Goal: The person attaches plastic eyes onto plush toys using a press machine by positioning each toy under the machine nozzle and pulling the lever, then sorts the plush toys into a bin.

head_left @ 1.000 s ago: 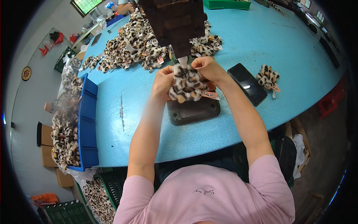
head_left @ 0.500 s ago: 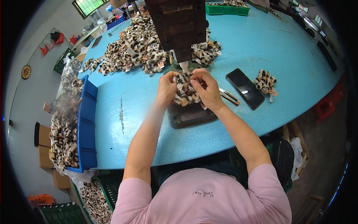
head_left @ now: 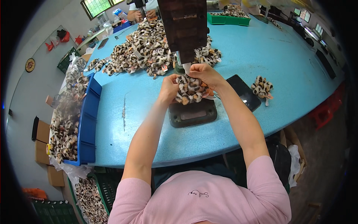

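Note:
A spotted plush piece point(head_left: 189, 90) in black, white and tan fur is held under the tip of a dark press machine point(head_left: 183, 28). My left hand point(head_left: 169, 89) pinches its left side. My right hand point(head_left: 207, 76) is closed on its upper right edge, with the fingertips right beside the white press tip point(head_left: 186, 68). An orange and white tag point(head_left: 209, 92) hangs from the plush under my right hand. Below sits the dark machine base point(head_left: 193, 115). Whatever lies between my right fingertips is too small to make out.
Many similar plush pieces point(head_left: 138, 52) are heaped behind the press. A blue crate point(head_left: 89, 123) of them stands left. Right of my arm lie a black phone point(head_left: 244, 93) and one plush piece point(head_left: 262, 86). Another person's hands point(head_left: 143, 15) show at the far side.
My right hand has risen to the press tip, its wrist lifted higher. The plush has turned slightly, and its tag shows more. The view has shifted a little, bringing another person's hands into sight.

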Motion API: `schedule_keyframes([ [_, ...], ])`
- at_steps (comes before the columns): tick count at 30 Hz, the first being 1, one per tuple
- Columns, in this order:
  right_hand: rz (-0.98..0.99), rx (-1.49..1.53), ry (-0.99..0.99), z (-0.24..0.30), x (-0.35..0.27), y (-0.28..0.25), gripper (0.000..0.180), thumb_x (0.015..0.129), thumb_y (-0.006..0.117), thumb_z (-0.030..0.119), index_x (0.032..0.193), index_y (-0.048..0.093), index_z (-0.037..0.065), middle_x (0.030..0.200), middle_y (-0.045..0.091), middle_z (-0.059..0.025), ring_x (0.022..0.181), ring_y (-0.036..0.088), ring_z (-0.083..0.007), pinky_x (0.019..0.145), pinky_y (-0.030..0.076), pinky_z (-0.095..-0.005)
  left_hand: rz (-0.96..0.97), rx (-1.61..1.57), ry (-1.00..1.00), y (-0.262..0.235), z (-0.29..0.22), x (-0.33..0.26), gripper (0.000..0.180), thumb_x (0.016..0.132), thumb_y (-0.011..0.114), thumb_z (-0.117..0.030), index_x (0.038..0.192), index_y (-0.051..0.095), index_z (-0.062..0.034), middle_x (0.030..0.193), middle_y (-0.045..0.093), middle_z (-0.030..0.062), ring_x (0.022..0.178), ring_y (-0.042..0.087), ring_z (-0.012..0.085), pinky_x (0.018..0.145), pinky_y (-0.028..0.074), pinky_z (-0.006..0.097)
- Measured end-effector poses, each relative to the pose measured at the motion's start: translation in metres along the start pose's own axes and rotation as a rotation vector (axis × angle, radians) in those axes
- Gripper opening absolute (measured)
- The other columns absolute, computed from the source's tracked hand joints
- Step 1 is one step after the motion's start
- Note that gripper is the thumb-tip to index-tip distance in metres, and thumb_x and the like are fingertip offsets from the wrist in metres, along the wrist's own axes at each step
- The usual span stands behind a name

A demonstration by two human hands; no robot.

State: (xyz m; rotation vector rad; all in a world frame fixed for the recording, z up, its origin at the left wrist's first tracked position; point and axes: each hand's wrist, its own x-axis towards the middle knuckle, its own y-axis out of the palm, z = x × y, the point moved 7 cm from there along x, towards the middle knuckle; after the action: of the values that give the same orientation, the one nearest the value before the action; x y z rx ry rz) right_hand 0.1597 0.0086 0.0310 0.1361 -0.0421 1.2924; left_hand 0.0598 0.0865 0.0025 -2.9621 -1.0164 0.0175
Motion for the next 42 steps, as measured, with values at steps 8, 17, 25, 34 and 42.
schedule_keyframes([
  [8, -0.017, 0.059, 0.029, -0.011, 0.001, -0.004, 0.01, 0.08, 0.056, 0.013, 0.077, 0.059, 0.004, 0.067, 0.054, 0.0032, 0.059, 0.047, -0.0036, 0.051, 0.039, -0.0195, -0.015, 0.045, -0.018, -0.001, 0.0, 0.0, 0.013, 0.075, 0.059, 0.0, 0.087, 0.055, 0.0016, 0.073, 0.062, 0.0074, 0.06, 0.057, 0.0098, 0.049, 0.045, 0.024],
  [17, -0.594, -0.186, -0.804, 0.129, -0.064, -0.086, 0.036, 0.087, 0.044, 0.036, 0.102, 0.056, 0.006, 0.101, 0.057, -0.0062, 0.094, 0.054, -0.0174, 0.085, 0.043, -0.0346, -0.024, 0.01, -0.037, -0.004, 0.003, 0.002, 0.011, 0.075, 0.06, 0.001, 0.083, 0.054, 0.0013, 0.073, 0.061, 0.0077, 0.06, 0.057, 0.0102, 0.048, 0.046, 0.024],
  [25, -0.511, -0.024, -1.197, 0.217, -0.204, -0.071, 0.024, 0.085, 0.046, 0.034, 0.083, 0.056, 0.012, 0.086, 0.058, -0.0057, 0.083, 0.054, -0.0193, 0.083, 0.041, -0.0371, 0.051, -0.061, -0.045, 0.014, -0.004, 0.006, 0.01, 0.075, 0.06, 0.001, 0.082, 0.053, 0.0008, 0.072, 0.061, 0.0072, 0.059, 0.057, 0.0097, 0.047, 0.046, 0.023],
  [34, -0.683, -0.307, -0.696, 0.114, -0.132, -0.07, 0.029, 0.088, 0.046, 0.023, 0.109, 0.053, 0.004, 0.106, 0.056, -0.0089, 0.098, 0.052, -0.0167, 0.083, 0.042, -0.0329, -0.038, -0.377, -0.033, -0.007, 0.0, 0.001, 0.013, 0.072, 0.055, 0.008, 0.081, 0.054, -0.0025, 0.073, 0.06, 0.0039, 0.061, 0.058, 0.0114, 0.055, 0.05, 0.026],
  [42, -0.112, -0.03, -0.147, 0.008, -0.064, 0.001, 0.031, 0.084, 0.054, 0.029, 0.102, 0.056, 0.004, 0.098, 0.058, -0.0043, 0.088, 0.053, -0.0102, 0.074, 0.043, -0.0235, 0.248, -0.485, 0.216, 0.025, -0.033, -0.059, 0.018, 0.071, 0.057, 0.008, 0.073, 0.045, -0.0061, 0.08, 0.056, 0.0022, 0.074, 0.054, 0.0074, 0.067, 0.043, 0.019],
])
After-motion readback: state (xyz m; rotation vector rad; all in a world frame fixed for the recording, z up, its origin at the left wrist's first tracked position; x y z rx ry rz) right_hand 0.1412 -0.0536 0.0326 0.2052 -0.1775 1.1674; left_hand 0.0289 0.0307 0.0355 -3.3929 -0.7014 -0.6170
